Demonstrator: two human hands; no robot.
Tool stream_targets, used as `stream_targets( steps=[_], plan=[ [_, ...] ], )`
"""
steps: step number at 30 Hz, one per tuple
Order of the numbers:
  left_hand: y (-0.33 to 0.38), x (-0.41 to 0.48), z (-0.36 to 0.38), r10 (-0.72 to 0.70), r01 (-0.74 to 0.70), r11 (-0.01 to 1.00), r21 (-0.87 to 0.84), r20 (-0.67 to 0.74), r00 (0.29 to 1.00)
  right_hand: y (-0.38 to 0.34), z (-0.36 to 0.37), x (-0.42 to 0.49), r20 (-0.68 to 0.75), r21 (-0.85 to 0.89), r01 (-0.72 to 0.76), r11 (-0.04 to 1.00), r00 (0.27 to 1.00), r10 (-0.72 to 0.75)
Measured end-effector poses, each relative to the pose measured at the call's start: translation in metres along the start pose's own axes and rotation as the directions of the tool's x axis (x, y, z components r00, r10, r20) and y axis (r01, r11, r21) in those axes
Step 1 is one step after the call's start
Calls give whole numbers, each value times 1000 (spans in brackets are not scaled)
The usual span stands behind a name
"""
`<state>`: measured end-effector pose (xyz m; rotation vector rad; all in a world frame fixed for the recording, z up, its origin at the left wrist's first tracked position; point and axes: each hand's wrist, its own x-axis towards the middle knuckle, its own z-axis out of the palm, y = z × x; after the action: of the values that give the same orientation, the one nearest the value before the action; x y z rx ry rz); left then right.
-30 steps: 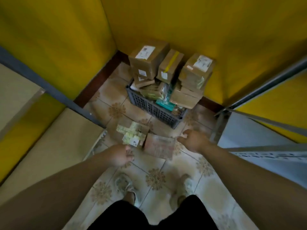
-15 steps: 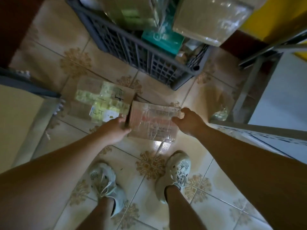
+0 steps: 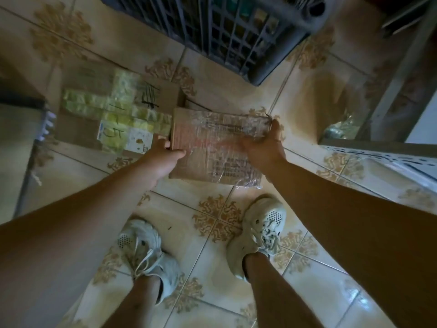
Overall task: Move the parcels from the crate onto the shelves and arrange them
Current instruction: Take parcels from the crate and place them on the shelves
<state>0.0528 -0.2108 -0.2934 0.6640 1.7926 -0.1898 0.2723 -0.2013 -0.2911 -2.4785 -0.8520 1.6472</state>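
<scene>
A flat cardboard parcel wrapped in clear film (image 3: 214,147) is on the tiled floor in front of my feet. My left hand (image 3: 165,155) grips its left edge and my right hand (image 3: 264,143) grips its right edge, thumb over the far corner. To its left lies a second brown parcel (image 3: 113,114) with yellow-green tape and a white label, flat on the floor. The dark plastic crate (image 3: 236,36) stands beyond both parcels at the top of the view; its contents are mostly cut off.
A grey metal shelf post (image 3: 397,76) and a white perforated shelf edge (image 3: 390,159) stand at the right. Another shelf frame (image 3: 30,143) runs along the left. My two feet in pale shoes (image 3: 257,233) stand just behind the parcel.
I have bent down toward the floor, so the crate has slid up out of view. Both hands went from hovering above the film-wrapped parcel to gripping its two sides.
</scene>
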Motion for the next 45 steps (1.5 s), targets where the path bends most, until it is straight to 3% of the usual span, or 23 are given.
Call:
stream_targets(
  steps=[4, 8, 15, 19, 24, 28, 33, 36, 39, 43, 45],
  plan=[
    [0, -21, -10, -33, 28, 980, -197, -18, 999, -2, -18, -25, -46, -45, -1, 999, 999, -2],
    [2, -61, -31, -18, 6, 954, -301, -35, 999, -15, -36, -68, -91, 38, 20, 999, 996, -17],
    [25, -201, -107, 134, -118, 946, -301, 32, 991, -85, -74, -199, -130, 251, 43, 967, 991, -11],
    [40, -296, -160, 237, -233, 916, -326, -30, 971, -127, -98, -296, -172, 393, 90, 915, 985, -23],
    [49, -408, -208, 428, -438, 818, -374, -113, 897, -159, -131, -416, -278, 568, 136, 812, 960, 33],
    [54, -482, -241, 466, -480, 759, -439, -149, 872, -165, -151, -489, -342, 637, 236, 734, 940, -5],
    [56, -558, -266, 549, -565, 683, -463, -184, 815, -175, -183, -566, -372, 619, 395, 679, 909, -189],
    [54, -596, -267, 628, -680, 627, -379, -271, 730, -175, -209, -605, -344, 559, 478, 677, 877, -335],
    [49, -634, -263, 702, -743, 536, -401, -277, 656, -165, -237, -639, -329, 474, 574, 667, 819, -470],
    [37, -679, -246, 742, -800, 452, -394, -331, 582, -144, -267, -679, -417, 499, 629, 596, 777, -471],
    [32, -703, -233, 721, -783, 396, -479, -365, 589, -133, -277, -697, -469, 506, 641, 577, 766, -440]
  ],
)
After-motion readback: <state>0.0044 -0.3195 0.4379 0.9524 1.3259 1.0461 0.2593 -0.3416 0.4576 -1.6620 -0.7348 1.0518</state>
